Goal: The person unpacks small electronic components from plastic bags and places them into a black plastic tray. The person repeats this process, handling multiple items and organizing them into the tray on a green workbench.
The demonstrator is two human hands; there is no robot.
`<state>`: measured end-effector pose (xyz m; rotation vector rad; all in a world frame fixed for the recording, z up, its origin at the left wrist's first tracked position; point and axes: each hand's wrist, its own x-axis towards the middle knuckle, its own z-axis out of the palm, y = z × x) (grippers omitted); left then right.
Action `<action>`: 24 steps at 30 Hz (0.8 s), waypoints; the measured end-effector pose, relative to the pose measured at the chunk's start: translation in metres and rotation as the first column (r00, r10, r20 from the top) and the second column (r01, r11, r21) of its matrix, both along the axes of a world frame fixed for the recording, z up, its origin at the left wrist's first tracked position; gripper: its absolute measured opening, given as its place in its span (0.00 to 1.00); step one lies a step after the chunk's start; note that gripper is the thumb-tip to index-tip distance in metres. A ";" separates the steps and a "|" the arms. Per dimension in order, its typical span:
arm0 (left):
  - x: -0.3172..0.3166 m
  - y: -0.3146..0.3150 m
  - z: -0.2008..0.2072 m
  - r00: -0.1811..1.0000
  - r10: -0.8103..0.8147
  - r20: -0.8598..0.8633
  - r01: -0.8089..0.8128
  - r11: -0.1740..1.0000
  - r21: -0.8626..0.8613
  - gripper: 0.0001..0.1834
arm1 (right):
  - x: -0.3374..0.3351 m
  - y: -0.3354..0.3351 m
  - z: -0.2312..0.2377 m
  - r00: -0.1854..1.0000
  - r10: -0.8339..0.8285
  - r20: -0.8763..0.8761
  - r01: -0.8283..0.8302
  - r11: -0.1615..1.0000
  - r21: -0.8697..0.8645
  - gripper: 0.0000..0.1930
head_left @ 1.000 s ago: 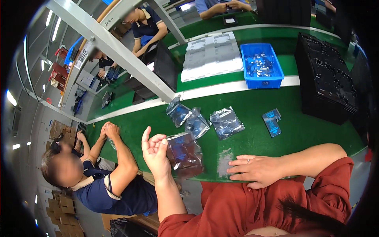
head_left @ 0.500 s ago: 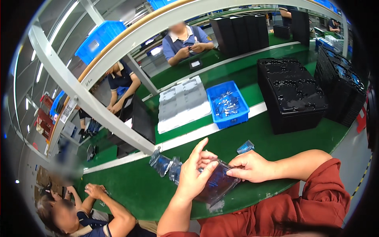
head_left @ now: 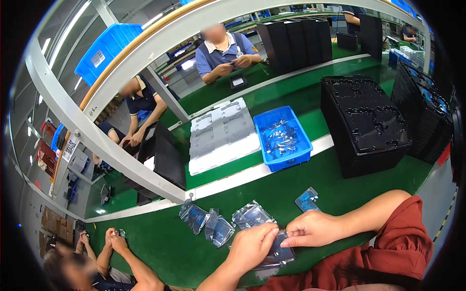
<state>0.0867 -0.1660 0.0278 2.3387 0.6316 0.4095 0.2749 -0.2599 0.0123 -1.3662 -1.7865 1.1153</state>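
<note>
Both of my hands are over the near edge of the green table, closed on a dark, flat piece in clear film with blue print [head_left: 277, 253]. My left hand [head_left: 252, 246] grips its left upper side, thumb pressed against the curled fingers. On the other side, my right hand [head_left: 313, 230] pinches its upper right edge between thumb and bent fingers. Just beyond my left hand lies a crumpled clear film piece [head_left: 251, 213]. More film pieces with blue print [head_left: 195, 216] lie to the left, and a small blue-printed film piece [head_left: 307, 199] rests beyond my right hand.
A blue bin [head_left: 284, 138] of small clear packets stands ahead, beside a grey-white moulded tray [head_left: 223, 136]. Stacked black trays [head_left: 366, 126] rise at right. A white frame post [head_left: 111, 145] slants across the left. Co-workers sit at left and across the table.
My left hand has gone from spread fingers to a closed grip on the dark piece. The crumpled film beyond it has come into sight. The whole view has shifted slightly.
</note>
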 end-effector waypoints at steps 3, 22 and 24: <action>0.000 -0.005 -0.003 0.991 -0.125 -0.045 0.127 0.991 0.044 0.09 | 0.004 0.004 0.007 0.994 -0.058 0.090 0.052 0.996 0.069 0.16; 0.001 -0.008 -0.012 0.954 -0.281 -0.100 0.267 0.955 -0.130 0.09 | 0.013 0.011 -0.007 0.952 0.262 0.157 -0.298 0.910 0.288 0.14; 0.000 -0.007 -0.007 0.941 -0.323 -0.105 0.300 0.936 -0.184 0.09 | 0.013 0.013 -0.011 0.939 0.323 0.116 -0.342 0.864 0.368 0.13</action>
